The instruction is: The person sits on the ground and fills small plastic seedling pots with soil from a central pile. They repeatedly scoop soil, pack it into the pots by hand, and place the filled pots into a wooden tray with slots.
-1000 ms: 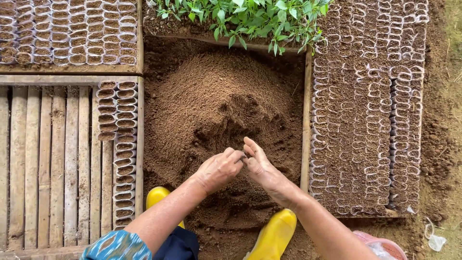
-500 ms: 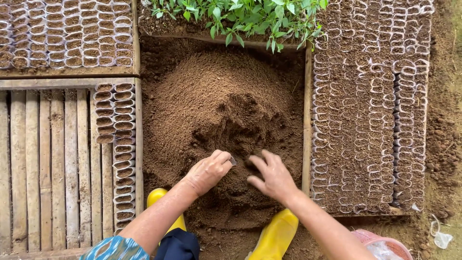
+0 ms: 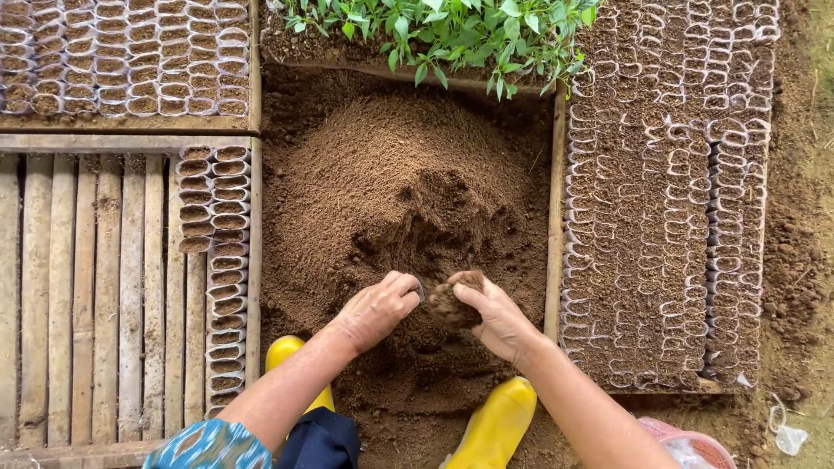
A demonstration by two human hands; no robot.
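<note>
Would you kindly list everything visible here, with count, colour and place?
soil heap: one, brown, centre bed
handful of soil: one, brown, in right hand
seedlings: many, green, top centre
filled seedling bags: many, clear with brown soil, top left
column of filled bags: two rows, left of the heap
empty bags: many, clear, flattened, right
slatted rack: one, pale wood, left
pink bucket: one, bottom right
boots: two, yellow, bottom
left hand: closed, something small pinched, on soil
right hand: cupping soil

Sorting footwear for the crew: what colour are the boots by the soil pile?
Bright yellow boots, clearest in the head view.
</note>
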